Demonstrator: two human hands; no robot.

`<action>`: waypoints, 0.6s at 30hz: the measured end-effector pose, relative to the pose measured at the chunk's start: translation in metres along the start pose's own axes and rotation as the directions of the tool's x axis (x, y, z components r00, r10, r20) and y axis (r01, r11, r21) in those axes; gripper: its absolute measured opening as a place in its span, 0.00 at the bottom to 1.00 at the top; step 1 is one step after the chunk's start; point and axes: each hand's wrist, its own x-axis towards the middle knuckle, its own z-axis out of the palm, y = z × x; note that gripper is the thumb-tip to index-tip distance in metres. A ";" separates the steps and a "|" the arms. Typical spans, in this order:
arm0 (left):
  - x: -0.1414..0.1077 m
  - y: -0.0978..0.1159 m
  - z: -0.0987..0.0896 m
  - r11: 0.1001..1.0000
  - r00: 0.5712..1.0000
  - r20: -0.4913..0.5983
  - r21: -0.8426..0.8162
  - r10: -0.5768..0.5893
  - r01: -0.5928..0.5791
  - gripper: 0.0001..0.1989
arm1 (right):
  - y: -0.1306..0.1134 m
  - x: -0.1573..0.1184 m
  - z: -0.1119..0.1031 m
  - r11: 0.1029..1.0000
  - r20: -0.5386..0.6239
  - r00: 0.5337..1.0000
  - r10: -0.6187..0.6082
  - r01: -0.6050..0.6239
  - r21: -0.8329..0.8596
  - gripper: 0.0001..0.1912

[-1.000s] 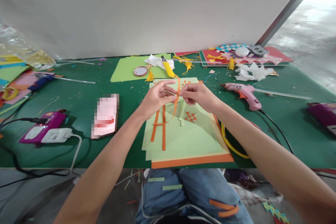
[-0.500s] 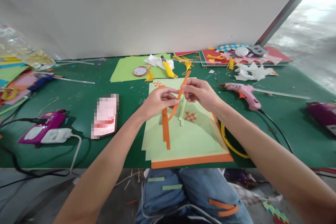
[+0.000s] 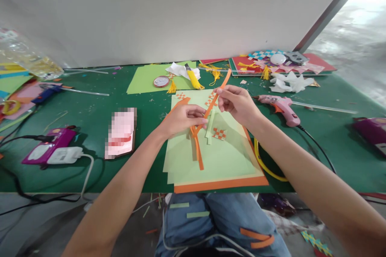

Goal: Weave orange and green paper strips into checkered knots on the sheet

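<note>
- Pale wall behind the green counter; shiny grey floor beyond its far right corner.
- Left hand closed in a pinch, thumb against fingers, on a bunch of orange paper strips; their tails hang toward the seated person. Held low, it seems, to keep the bunch together.
- Right hand pinches one orange strip near its upper end, thumb to forefinger; drawn up at a slant between both hands, presumably so it can be turned freely.
- All this sits over stacked pale green sheets, orange sheet edging out below; likely serving as a work mat.
- On the stack: pale green strips and a checkered woven piece, just beside the hands, perhaps for easy reach.
- Pink glue gun lies at right, nozzle inward, apparently parked clear of the paper.
- Phone and purple power strip off left.
- Spare orange strips across the lap.
</note>
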 end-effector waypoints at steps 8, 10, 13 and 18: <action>0.000 -0.001 -0.002 0.999 0.998 0.060 -0.042 -0.025 0.028 0.12 | -0.002 0.005 -0.008 0.993 -0.080 0.997 -0.015 0.025 0.119 0.08; -0.001 0.000 -0.002 0.998 0.997 0.066 -0.038 -0.040 0.043 0.14 | -0.002 0.005 -0.007 0.993 -0.069 0.997 -0.016 0.024 0.119 0.08; -0.002 0.002 -0.002 0.999 0.994 0.096 -0.024 -0.046 0.048 0.15 | -0.002 0.004 -0.007 0.993 -0.051 0.999 -0.012 0.018 0.117 0.08; -0.001 0.000 -0.002 0.997 0.991 0.115 -0.024 -0.069 0.072 0.13 | -0.004 0.006 -0.009 0.990 -0.112 0.993 -0.046 0.061 0.129 0.09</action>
